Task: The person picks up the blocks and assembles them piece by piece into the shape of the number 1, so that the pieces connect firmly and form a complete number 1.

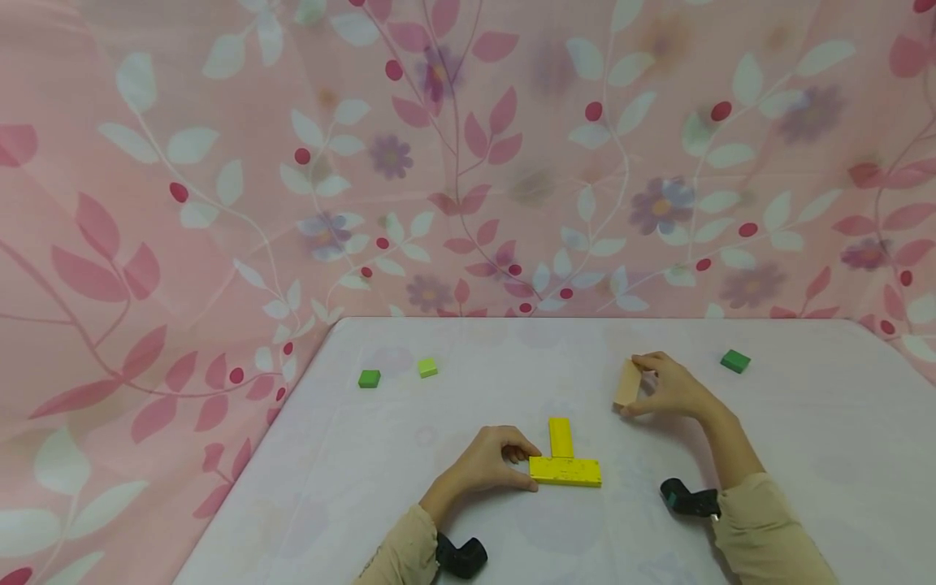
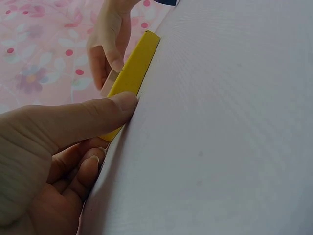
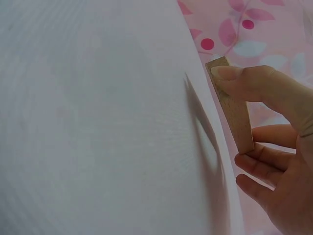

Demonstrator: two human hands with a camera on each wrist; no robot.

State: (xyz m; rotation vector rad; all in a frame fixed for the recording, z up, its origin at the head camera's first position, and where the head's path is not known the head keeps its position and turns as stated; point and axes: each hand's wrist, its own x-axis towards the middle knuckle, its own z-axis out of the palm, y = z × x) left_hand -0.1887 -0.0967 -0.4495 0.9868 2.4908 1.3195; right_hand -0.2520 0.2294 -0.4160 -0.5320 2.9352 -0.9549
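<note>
My left hand (image 1: 491, 461) pinches the left end of a yellow block (image 1: 565, 471) between thumb and fingers; in the left wrist view the thumb lies over its near end. A second yellow block (image 1: 561, 437) extends back from the middle of that one, so the pair forms an upside-down T on the table. Farther back and to the right, my right hand (image 1: 673, 387) grips a plain wooden block (image 1: 627, 383) by its ends. The right wrist view shows this wooden block (image 3: 234, 112) raised off the cloth, thumb near one end and fingertips at the other.
A green block (image 1: 369, 379) and a lime block (image 1: 427, 368) lie at the back left of the white-covered table (image 1: 329, 455). Another green block (image 1: 734, 361) sits at the back right, beyond my right hand. A pink floral curtain (image 1: 468, 162) hangs behind the table's far edge.
</note>
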